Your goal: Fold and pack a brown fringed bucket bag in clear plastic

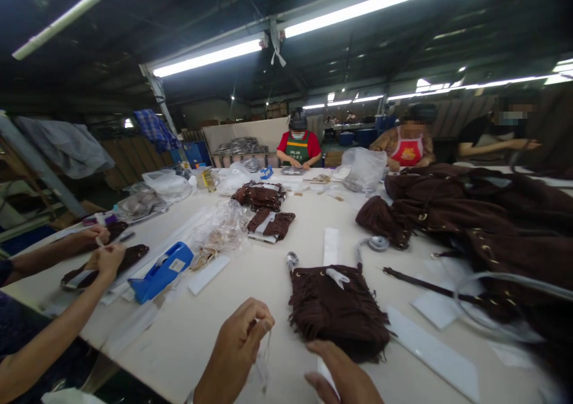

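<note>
My left hand (237, 351) is closed in a pinch on a thin, clear strand (265, 356) that dangles over the table; its exact kind is too blurred to tell. A dark brown fringed bag (338, 308) lies flat in front of me, with white paper tucked at its top and its strap wrapped in grey-white material. At the bag's lower edge is my right hand (347, 371), thumb and fingers apart. A white strip (326, 375) shows between them, apparently on the table; whether the fingers touch it or the bag is unclear.
A blue tape dispenser (162, 271) and clear plastic bags (221, 228) lie to the left, near a co-worker's hands (107, 252). Folded brown bags (271, 225) are stacked ahead. A brown heap (483, 213) and white strips (434, 350) occupy the right. Several people work across the table.
</note>
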A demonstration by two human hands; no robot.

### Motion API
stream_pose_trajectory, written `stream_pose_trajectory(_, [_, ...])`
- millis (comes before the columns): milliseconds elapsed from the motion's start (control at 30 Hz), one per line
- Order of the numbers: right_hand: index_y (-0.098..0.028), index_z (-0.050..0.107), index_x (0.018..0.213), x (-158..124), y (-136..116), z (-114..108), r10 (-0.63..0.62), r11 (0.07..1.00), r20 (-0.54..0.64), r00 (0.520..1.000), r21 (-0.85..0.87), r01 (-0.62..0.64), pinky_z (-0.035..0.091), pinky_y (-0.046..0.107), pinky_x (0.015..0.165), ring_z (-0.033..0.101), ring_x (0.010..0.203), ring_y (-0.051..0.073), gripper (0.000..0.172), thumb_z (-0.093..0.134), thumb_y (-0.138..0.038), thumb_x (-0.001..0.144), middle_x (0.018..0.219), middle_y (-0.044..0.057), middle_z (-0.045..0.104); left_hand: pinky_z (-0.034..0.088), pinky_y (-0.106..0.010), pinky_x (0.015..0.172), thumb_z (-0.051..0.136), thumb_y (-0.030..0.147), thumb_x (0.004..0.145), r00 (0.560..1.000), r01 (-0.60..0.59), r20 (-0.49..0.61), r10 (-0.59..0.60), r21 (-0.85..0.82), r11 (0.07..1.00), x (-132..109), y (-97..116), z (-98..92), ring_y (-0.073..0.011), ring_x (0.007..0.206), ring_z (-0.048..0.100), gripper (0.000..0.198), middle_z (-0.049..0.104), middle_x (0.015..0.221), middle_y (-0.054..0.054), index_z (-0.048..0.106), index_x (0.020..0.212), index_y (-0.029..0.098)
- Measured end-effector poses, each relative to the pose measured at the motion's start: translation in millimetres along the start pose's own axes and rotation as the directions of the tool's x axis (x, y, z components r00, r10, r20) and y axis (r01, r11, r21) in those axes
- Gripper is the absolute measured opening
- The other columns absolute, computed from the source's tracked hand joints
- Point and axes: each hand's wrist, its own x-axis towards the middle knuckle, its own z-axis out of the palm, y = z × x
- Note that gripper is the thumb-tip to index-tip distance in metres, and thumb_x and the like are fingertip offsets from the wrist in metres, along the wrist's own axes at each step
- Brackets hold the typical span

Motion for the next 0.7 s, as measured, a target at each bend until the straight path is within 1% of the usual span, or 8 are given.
stream_pose_trajectory(67, [-0.028, 0.055, 0.130, 7, -32, 8, -0.148, 0.986, -0.022, 0.989, 0.078, 0.149, 0.031, 0.039, 0.109, 0.047, 0.126, 0.028, 0.056, 0.070, -0.046, 0.079, 0.133, 0.010, 0.056, 0.043, -0.025, 0.068, 0.045, 0.039, 0.095, 0.991, -0.099, 0.097, 0.093, 0.055, 0.994, 0, 8, 8.3, -0.0160, 0.073, 0.056, 0.029, 0.058, 0.081, -0.003, 0.057, 0.077, 0.020])
stream_pose_trajectory(133, [-0.025, 0.041, 0.140, 17, -53, 26, -0.217, 0.927, 0.040, 0.975, 0.323, 0.193, 0.037, 0.038, 0.105, 0.051, 0.122, 0.026, 0.072, 0.067, -0.055, 0.080, 0.132, 0.011, 0.055, 0.044, -0.026, 0.075, 0.044, 0.037, 0.095, 0.966, -0.206, 0.177, 0.189, 0.086, 0.975, 1, 13, 14.4, -0.0188, 0.082, 0.059, 0.027, 0.059, 0.083, -0.005, 0.059, 0.080, 0.021])
stream_pose_trajectory(200, [-0.022, 0.045, 0.132, 27, -59, 47, -0.208, 0.844, 0.114, 0.971, 0.523, 0.120, 0.049, 0.030, 0.081, 0.062, 0.092, 0.020, 0.074, 0.066, -0.065, 0.075, 0.107, 0.009, 0.063, 0.045, -0.025, 0.072, 0.043, 0.034, 0.095, 0.948, -0.274, 0.208, 0.241, 0.143, 0.951, 3, 14, 17.1, -0.0187, 0.080, 0.060, 0.023, 0.060, 0.088, -0.006, 0.062, 0.085, 0.022])
stream_pose_trajectory(233, [-0.020, 0.050, 0.123, 31, -58, 55, -0.182, 0.820, 0.153, 0.971, 0.569, 0.064, 0.047, 0.025, 0.065, 0.060, 0.071, 0.015, 0.070, 0.064, -0.068, 0.075, 0.090, 0.005, 0.063, 0.044, -0.024, 0.068, 0.044, 0.032, 0.094, 0.949, -0.287, 0.193, 0.251, 0.191, 0.939, 5, 14, 17.3, -0.0178, 0.077, 0.060, 0.022, 0.060, 0.089, -0.006, 0.062, 0.086, 0.023])
stream_pose_trajectory(300, [-0.018, 0.054, 0.108, 38, -53, 60, -0.120, 0.823, 0.191, 0.974, 0.567, -0.010, 0.030, 0.019, 0.046, 0.039, 0.046, 0.007, 0.059, 0.060, -0.069, 0.078, 0.063, -0.005, 0.050, 0.043, -0.023, 0.064, 0.044, 0.029, 0.094, 0.960, -0.277, 0.132, 0.248, 0.288, 0.917, 11, 10, 16.8, -0.0163, 0.072, 0.060, 0.021, 0.060, 0.087, -0.005, 0.063, 0.087, 0.024])
stream_pose_trajectory(367, [-0.017, 0.056, 0.102, 43, -51, 49, -0.072, 0.881, 0.147, 0.987, 0.473, -0.006, 0.021, 0.019, 0.044, 0.026, 0.044, 0.005, 0.052, 0.059, -0.065, 0.081, 0.054, -0.009, 0.035, 0.042, -0.023, 0.068, 0.042, 0.028, 0.096, 0.971, -0.237, 0.075, 0.225, 0.318, 0.918, 19, 5, 17.2, -0.0160, 0.075, 0.060, 0.021, 0.060, 0.085, -0.004, 0.061, 0.087, 0.024])
stream_pose_trajectory(500, [-0.016, 0.063, 0.086, 56, -70, 0, -0.056, 0.997, 0.010, 0.998, 0.048, 0.056, 0.027, 0.020, 0.050, 0.037, 0.052, 0.008, 0.032, 0.065, -0.048, 0.083, 0.057, -0.006, 0.044, 0.039, -0.025, 0.071, 0.039, 0.034, 0.099, 0.992, -0.125, 0.037, 0.120, 0.250, 0.960, 39, -2, 25.5, -0.0160, 0.076, 0.057, 0.023, 0.059, 0.082, -0.001, 0.055, 0.086, 0.023])
stream_pose_trajectory(700, [-0.021, 0.067, 0.083, 106, -119, -65, -0.196, 0.880, 0.071, 0.978, -0.427, 0.208, 0.036, 0.022, 0.059, 0.054, 0.062, 0.011, 0.013, 0.059, -0.031, 0.088, 0.066, -0.004, 0.062, 0.034, -0.027, 0.065, 0.035, 0.041, 0.099, 0.999, -0.044, 0.027, 0.040, 0.173, 0.984, 94, 2, 43.3, -0.0161, 0.069, 0.052, 0.028, 0.057, 0.076, 0.000, 0.051, 0.086, 0.022])
